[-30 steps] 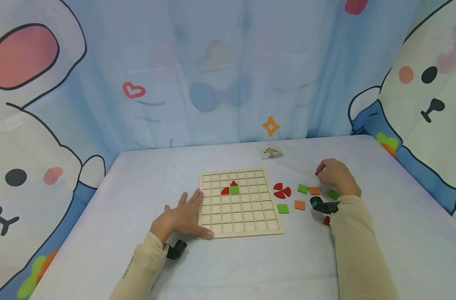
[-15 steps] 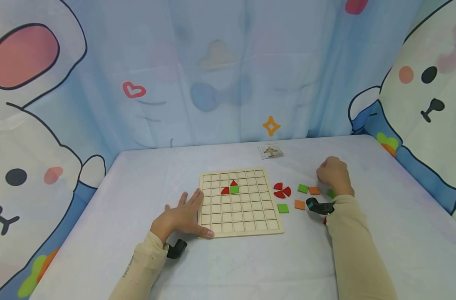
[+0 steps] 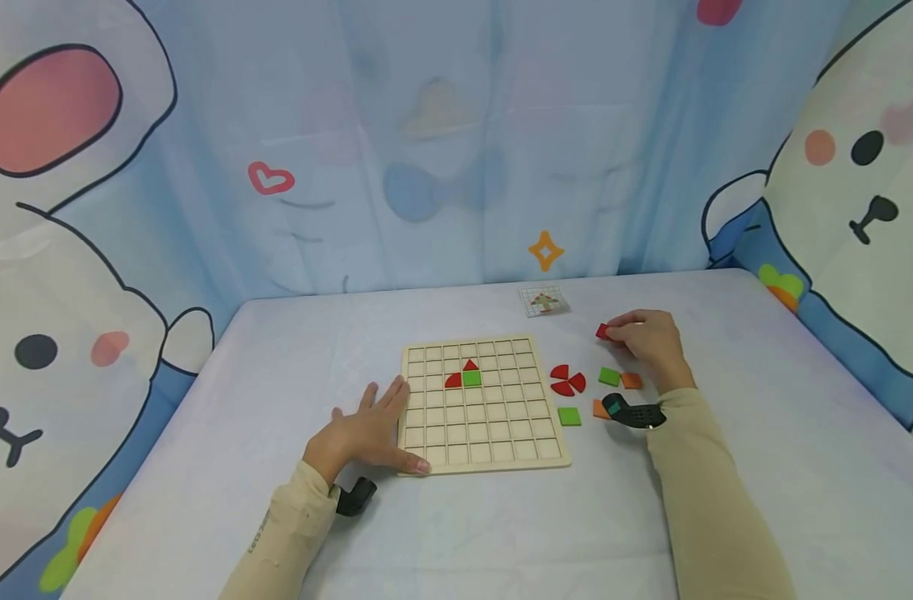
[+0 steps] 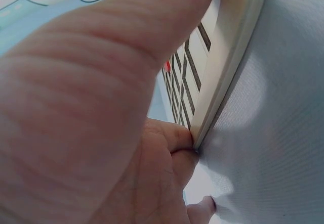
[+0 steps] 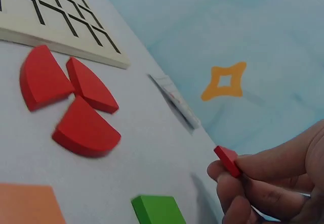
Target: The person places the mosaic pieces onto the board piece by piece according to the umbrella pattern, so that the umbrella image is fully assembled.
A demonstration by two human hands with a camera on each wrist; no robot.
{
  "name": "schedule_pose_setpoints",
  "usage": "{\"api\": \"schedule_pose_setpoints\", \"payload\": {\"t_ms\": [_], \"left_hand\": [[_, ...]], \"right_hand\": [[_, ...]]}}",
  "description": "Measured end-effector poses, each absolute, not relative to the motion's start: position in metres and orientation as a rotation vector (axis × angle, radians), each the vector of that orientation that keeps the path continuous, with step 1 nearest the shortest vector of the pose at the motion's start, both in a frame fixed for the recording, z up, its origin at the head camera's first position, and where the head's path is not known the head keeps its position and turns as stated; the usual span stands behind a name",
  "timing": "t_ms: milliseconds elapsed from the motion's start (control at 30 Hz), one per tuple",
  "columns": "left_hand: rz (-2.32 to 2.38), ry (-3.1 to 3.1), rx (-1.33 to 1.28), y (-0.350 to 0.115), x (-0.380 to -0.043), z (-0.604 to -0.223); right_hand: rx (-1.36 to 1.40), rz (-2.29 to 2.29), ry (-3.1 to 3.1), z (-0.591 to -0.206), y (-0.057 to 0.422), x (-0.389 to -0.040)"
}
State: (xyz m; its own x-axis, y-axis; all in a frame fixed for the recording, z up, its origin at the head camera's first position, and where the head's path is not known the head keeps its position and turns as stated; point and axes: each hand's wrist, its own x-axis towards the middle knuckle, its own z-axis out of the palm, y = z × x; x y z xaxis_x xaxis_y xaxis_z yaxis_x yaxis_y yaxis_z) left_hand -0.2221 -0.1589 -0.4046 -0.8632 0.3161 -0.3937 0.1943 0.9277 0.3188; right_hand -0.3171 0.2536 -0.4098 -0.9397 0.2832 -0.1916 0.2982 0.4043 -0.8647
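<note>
While the left hand point(image 3: 365, 435) steadies the board point(image 3: 490, 412), a pinch alone holds the red piece point(image 3: 602, 332)

Head view: Thumb and fingers of the left hand spread wide at the board's left edge and near-left corner. If their pressure turned uneven, the board could slide on the tabletop point(image 3: 456, 533) and jog the red triangle point(image 3: 470, 365), green square point(image 3: 471, 378) and red quarter-circle point(image 3: 453, 381) on it. The red piece is in the right hand point(image 3: 650, 343), beyond the board's right edge, toward the tabletop's far edge; a low sweep leftward might scatter the red wedges point(image 3: 563, 387). The wrist camera point(image 3: 636, 412) covers part of an orange tile point(image 3: 600, 409), and anything under the sleeve point(image 3: 711, 500) is hidden. The picture card point(image 3: 544, 301), near the far edge, is too small to read.

Left wrist view: The thumb hides most of the grid; just a red speck shows.

Right wrist view: Thumb and fingertips close narrowly on the red piece (seen nearly edge-on, so its outline is uncertain); a twist could make it slip. A green tile point(image 5: 159, 211) is cut off at the bottom.
</note>
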Motion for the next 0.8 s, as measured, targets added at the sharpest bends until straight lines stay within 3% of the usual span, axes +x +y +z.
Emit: {"api": "schedule_pose_setpoints", "payload": {"t_ms": [800], "left_hand": [[0.385,2.631,0.364,-0.16,-0.223,-0.406]], "right_hand": [[-0.276,-1.51,2.667,-0.399,0.188,-0.313]]}}
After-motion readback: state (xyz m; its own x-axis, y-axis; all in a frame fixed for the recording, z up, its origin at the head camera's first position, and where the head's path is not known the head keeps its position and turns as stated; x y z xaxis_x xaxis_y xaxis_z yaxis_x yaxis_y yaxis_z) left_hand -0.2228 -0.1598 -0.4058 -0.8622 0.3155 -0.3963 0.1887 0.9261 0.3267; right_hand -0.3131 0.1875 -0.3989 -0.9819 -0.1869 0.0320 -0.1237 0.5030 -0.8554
